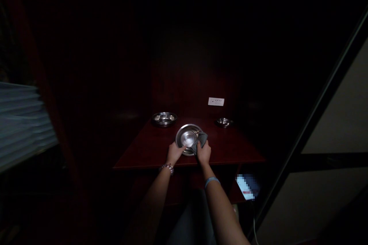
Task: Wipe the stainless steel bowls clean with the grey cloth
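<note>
A round stainless steel bowl (187, 136) is tilted toward me above the front part of the dark red desk. My left hand (174, 153) grips its lower left rim, with the thumb over the inner edge. In my right hand (204, 153) is a grey cloth (202, 138), bunched against the bowl's right side. The fingers of that hand are closed round the cloth. Farther back on the left rests a wide steel bowl or stack of bowls (164, 119); I cannot tell which. A smaller steel bowl (224, 123) sits at the back right.
The desk (143, 157) ends just below my hands. A white power socket (216, 102) is on the back wall. Below the desk at right, a lit, blurred-out screen (246, 187) has a white cable (254, 227) beneath it. Pale pleated fabric (23, 122) hangs at far left.
</note>
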`<state>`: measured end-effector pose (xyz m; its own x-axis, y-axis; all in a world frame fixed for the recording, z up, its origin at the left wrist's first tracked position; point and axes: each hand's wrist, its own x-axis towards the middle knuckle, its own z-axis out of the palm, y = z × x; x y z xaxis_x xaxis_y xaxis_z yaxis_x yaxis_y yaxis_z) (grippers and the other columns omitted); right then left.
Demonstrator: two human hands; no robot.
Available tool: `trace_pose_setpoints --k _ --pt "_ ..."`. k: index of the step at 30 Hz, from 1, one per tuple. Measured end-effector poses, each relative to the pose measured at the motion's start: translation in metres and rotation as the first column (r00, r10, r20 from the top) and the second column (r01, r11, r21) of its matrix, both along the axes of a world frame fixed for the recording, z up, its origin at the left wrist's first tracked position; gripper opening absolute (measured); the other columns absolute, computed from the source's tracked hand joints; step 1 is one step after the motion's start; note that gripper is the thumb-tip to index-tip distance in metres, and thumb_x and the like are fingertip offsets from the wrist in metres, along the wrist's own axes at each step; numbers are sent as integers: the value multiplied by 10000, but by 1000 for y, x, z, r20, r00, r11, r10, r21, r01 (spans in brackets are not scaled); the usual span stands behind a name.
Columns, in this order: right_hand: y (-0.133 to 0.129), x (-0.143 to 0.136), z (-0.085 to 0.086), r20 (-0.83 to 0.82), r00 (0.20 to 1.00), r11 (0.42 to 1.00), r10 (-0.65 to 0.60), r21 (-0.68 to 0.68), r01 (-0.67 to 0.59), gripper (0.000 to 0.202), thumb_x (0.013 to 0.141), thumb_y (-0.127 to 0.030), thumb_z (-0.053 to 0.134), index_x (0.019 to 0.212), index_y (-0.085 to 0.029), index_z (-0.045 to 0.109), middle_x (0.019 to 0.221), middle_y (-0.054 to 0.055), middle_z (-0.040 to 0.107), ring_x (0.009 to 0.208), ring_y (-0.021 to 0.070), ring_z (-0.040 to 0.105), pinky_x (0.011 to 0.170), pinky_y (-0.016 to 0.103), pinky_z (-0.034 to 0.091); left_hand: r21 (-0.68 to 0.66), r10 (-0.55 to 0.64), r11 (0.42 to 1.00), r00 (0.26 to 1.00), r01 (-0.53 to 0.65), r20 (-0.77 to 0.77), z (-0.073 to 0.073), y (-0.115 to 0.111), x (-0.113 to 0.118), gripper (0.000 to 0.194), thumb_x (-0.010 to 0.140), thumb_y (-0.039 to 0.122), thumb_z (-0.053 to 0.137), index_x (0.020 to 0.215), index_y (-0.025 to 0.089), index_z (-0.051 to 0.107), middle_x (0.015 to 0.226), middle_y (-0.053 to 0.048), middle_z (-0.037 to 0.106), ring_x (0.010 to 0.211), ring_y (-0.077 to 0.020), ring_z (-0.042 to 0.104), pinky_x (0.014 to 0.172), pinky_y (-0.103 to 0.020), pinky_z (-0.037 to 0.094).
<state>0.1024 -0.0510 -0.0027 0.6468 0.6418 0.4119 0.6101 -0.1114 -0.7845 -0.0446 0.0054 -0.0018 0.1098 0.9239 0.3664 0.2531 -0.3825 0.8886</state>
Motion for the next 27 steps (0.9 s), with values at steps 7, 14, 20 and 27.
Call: trace_pose_setpoints --k 7,14,20,27 --pt "-1 -1 0 -18 1000 1000 19 25 -19 303 943 -322 495 1093 -108 647 978 189 767 868 285 744 728 297 515 17 -7 1000 999 6 33 2 -3 -1 360 709 167 757 1063 107 727 1099 -141 770 1027 -248 734 907 -316 562" --pt "-2 -2 2 -19 1000 1000 14 16 -14 317 948 -315 497 1131 -104 647 993 180 766 878 273 743 731 286 514 0 -2 1000 1000 2 23 4 -4 -1 359 701 152 760 1057 117 729 1095 -124 774 1021 -237 735 907 -306 564" --pt "-1 -1 1 -26 1000 1000 10 -20 -11 331 953 -322 498 1145 -94 641 984 183 766 879 278 742 735 295 513 5 -9 1000 1000 9 22 2 -3 -1 359 709 142 748 1066 108 728 1091 -130 773 1017 -244 739 904 -318 570" --pt "-1 0 -1 -21 1000 1000 19 -7 -19 347 945 -335 494 1139 -89 643 991 187 763 893 286 738 753 302 513 -15 -6 1000 1000 6 -9 4 -6 0 350 732 145 738 1081 118 721 1099 -124 772 1026 -232 736 905 -303 565"
